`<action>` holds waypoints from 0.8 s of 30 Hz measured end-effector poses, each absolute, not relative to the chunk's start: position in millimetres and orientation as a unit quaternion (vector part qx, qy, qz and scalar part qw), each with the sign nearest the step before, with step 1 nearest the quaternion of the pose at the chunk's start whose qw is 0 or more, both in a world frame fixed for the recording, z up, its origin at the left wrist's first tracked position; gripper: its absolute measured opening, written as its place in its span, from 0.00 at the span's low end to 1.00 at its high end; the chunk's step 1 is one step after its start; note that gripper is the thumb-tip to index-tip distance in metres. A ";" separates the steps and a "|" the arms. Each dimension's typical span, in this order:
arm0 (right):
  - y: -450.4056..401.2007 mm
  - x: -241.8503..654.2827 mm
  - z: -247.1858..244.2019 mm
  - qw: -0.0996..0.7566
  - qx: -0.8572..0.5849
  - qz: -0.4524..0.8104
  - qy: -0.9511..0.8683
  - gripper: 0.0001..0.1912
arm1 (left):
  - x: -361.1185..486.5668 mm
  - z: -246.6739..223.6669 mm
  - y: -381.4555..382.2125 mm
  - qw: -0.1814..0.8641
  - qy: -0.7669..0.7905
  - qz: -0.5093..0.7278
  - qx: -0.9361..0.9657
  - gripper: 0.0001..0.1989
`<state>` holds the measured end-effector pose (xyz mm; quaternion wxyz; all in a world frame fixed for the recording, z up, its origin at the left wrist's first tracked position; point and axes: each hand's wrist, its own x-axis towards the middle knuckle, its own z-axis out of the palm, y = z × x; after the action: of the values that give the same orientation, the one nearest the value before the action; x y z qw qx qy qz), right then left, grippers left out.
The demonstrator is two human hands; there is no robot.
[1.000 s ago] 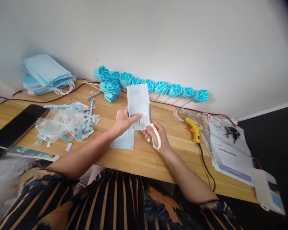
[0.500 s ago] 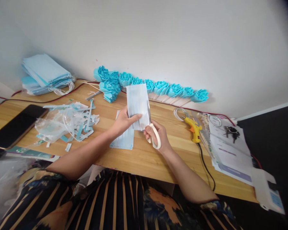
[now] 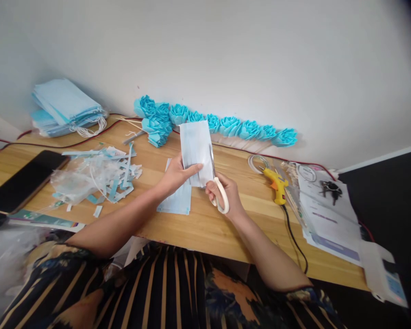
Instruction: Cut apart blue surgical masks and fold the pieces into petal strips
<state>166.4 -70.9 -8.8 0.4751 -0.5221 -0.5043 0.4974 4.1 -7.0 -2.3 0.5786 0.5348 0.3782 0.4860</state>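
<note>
My left hand pinches a pale blue face mask, its thumb across the front and its other fingers behind. The mask is held upright above the table, without ear loops in sight. In my right hand is a pair of scissors with white handles, my fingers through the loops. The blades run along the mask's right edge and are partly hidden by it. Beneath my left hand, another light blue mask piece lies flat on the wooden table.
Blue mask-fabric flowers on sticks line the wall. A stack of masks stands back left, near cut scraps with a plastic bag and a phone. To the right are a yellow glue gun, papers and keys.
Almost nothing differs. Both hands, the mask and the scissors stay in practically the same place, with the blades still along the mask's right edge.
</note>
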 end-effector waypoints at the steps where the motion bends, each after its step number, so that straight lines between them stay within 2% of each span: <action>1: -71.0 166.5 -8.4 0.474 -0.522 0.498 -0.505 0.23 | 4.1 -2.4 -6.9 0.579 0.379 0.485 0.535 0.25; 8: -71.1 166.1 -7.5 0.471 -0.521 0.496 -0.510 0.20 | 4.6 -3.2 -6.6 0.587 0.385 0.471 0.534 0.22; 14: -71.2 165.1 -7.7 0.458 -0.524 0.503 -0.512 0.20 | 0.9 -1.6 -2.2 0.614 0.342 0.526 0.479 0.24; 24: -70.9 166.2 -5.3 0.418 -0.498 0.518 -0.556 0.30 | 2.1 2.3 -0.8 0.618 0.344 0.535 0.462 0.25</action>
<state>166.2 -70.9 -5.3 0.4183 -0.4977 -0.5560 0.5179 2.1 -0.8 2.3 0.6179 0.4620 0.3442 0.5350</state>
